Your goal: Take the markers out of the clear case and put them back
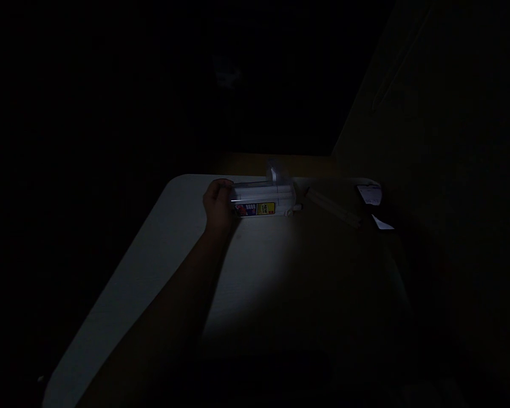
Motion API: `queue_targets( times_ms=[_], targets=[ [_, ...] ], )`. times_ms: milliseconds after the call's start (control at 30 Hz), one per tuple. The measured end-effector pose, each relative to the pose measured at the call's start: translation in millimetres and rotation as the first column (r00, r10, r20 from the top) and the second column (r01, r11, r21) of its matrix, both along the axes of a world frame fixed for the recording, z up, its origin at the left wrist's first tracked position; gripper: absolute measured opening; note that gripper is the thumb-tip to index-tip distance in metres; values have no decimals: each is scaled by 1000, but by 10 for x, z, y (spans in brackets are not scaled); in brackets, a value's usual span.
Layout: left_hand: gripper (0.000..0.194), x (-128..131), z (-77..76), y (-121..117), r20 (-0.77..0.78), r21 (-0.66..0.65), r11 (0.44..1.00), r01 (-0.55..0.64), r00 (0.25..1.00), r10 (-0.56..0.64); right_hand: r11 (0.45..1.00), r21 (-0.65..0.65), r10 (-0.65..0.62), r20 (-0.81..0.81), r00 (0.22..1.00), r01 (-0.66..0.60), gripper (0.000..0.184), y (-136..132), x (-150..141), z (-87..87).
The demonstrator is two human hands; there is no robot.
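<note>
Dimly lit, we hold a clear plastic case (261, 194) near the far edge of a pale bench (255, 255).
Our left hand (219, 201) has its grip closed around the left end of the case, which lies lengthwise across our view, with a yellow-and-blue label (255, 209) facing us, white sticks (259, 192) inside and a clear flap (277, 171) standing up near its right end. A small pale piece with a dark tip (298, 207) juts out at that end. To the right, slim pale sticks with dark ends (334, 208) lie slantwise, and just beyond them we see a dark-framed phone with a lit screen (372, 195), partly lost in shadow.
</note>
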State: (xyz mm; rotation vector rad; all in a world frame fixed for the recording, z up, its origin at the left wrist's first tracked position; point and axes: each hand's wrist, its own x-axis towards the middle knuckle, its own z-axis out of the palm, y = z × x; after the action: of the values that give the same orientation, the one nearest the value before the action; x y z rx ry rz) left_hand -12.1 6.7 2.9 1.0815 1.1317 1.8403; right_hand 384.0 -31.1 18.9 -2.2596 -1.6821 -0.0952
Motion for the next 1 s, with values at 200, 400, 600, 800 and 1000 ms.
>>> queue_targets(
  times_ms=[200, 400, 600, 800, 1000],
  targets=[
    [13, 10, 17, -8, -30, -5, 1000, -9, 1000, 9, 886, 445, 207, -129, 970, -130, 49, -186, -823, 125],
    [14, 3, 30, -15, -38, -30, 1000, 0, 999, -1, 763, 328, 623, -138, 770, -558, 45, -268, -1739, -113],
    [15, 10, 49, -28, -38, -12, 1000, -1, 999, 0, 789, 314, 605, -242, 759, -528, 32, -240, -1676, -109],
    [13, 33, -4, 4, -23, -9, 999, 33, 999, -33, 826, 228, 563, -302, 769, -515, 16, -226, -1558, -68],
    [11, 28, -33, 28, -33, 34, 999, 26, 999, -25, 811, 238, 563, -68, 824, -534, 22, -222, -1230, -42]
  ],
)
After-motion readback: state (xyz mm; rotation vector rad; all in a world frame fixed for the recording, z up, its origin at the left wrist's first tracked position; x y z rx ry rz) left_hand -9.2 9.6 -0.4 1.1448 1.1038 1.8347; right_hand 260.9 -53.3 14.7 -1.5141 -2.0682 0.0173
